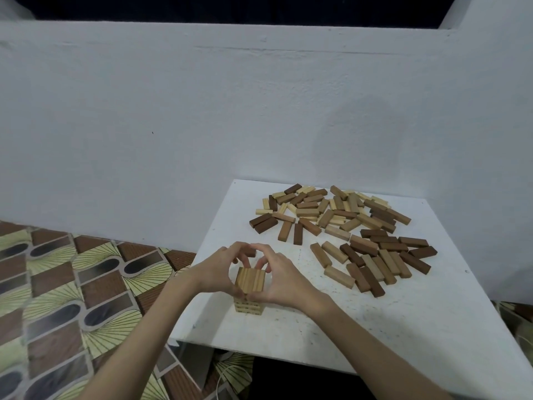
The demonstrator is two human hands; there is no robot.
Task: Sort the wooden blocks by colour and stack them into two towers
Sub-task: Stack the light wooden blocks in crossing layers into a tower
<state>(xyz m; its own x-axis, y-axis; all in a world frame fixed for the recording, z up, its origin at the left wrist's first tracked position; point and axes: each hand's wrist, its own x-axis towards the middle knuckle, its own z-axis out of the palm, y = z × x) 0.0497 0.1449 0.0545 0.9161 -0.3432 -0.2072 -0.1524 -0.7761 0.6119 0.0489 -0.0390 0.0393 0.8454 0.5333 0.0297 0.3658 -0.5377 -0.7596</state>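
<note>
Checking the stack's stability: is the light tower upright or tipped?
Upright: the light tower shows level layers, squared between the left hand and right hand.

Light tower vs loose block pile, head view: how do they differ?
1. The light tower is stacked in crossed layers; the loose pile lies scattered flat on the white table.
2. The tower shows only pale wood; the pile mixes pale, mid-brown and dark blocks.
3. The left hand and right hand cup the tower's top; nothing touches the pile.
4. The tower stands nearer the person, the pile nearer the wall.
Shared: same long block shape.
</note>
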